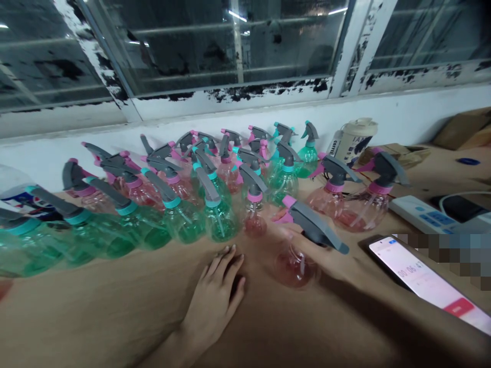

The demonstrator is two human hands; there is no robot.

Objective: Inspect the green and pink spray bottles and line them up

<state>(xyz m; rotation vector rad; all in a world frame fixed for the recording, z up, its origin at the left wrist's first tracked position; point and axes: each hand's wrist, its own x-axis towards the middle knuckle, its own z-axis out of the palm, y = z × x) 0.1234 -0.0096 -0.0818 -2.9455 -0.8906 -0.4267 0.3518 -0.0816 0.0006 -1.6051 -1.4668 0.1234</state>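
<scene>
r hand [326, 255] is gripping the held bottle [293, 271], a clear pink sprayer w/ gray head and pink nozzle; its fingers are wrapping round the neck just under the head. held bottle is sitting low over the tabletop [115, 312]; blur is hiding whether its base is touching. some reddish liquid is showing in the bottom.

l hand [213, 301] is lying palm down on the tabletop, left of held bottle and a bit nearer the person; its fingers are spreading slightly, thumb standing apart, nothing in them.

green bottles [220, 222] w/ turquoise collars are lining up in a front row, left of and beyond held bottle. a small pink bottle [255, 225] is standing just beyond-left of held bottle, near the r fingertips. more pink & green sprayers are crowding behind that row, well beyond held bottle. two pink sprayers [362, 212] are standing beyond-right of it, side by side.

cup [358, 133] w/ lid is standing farther back, beyond-right of held bottle. power strip [422, 214] is lying right of held bottle, w/ a black plug [466, 207] on it. phone [429, 281] is lying right of held bottle, nearer than the strip, screen showing a running-type timer, approx 00:06:4x, last digit blurring.
</scene>
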